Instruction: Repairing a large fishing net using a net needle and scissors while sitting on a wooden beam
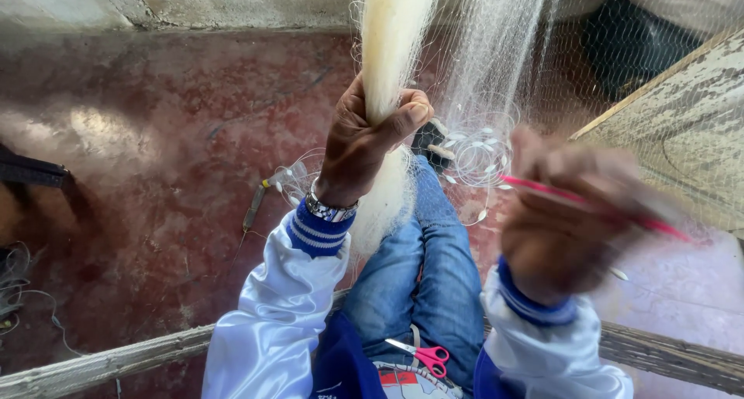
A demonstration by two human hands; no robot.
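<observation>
Scissors (425, 356) with red handles lie nearest, on the person's lap just below the jeans (422, 267). Above them the left hand (360, 147) is clenched tight around a thick, cream-white bunch of net (390, 50), which hangs in a dense rope from above and fans out into fine, see-through mesh on the right. Small pale weights (477, 147) on looped line dangle beside it. Blurred, the right hand (562, 213) is closed on a thin pink needle (604, 205) by the mesh. Red floor (155, 158) lies beneath.
</observation>
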